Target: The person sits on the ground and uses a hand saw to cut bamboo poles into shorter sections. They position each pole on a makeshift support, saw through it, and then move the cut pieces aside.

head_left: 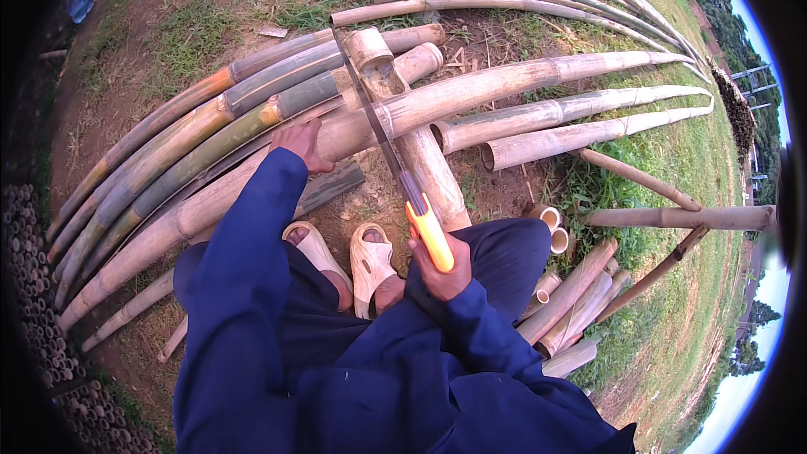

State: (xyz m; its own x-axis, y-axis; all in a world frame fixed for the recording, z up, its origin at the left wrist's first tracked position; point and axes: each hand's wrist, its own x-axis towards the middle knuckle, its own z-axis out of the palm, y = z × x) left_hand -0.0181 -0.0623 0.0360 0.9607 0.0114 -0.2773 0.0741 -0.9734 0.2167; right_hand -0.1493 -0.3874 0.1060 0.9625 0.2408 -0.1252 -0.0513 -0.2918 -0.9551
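My right hand is closed around the yellow-orange handle of a handsaw. The saw's long blade lies across a thick, pale bamboo pole, its tip pointing away from me. Left of the blade, my left hand grips the same pole from above. Under the cutting place, a stout pale log with a hollowed far end props up the pole. Whether the blade has bitten into the bamboo, I cannot tell.
Several greenish-brown bamboo poles lie to the left, with more poles at the far side. Short cut bamboo pieces are piled at my right, near a pole stand. My sandalled feet are just below the pole.
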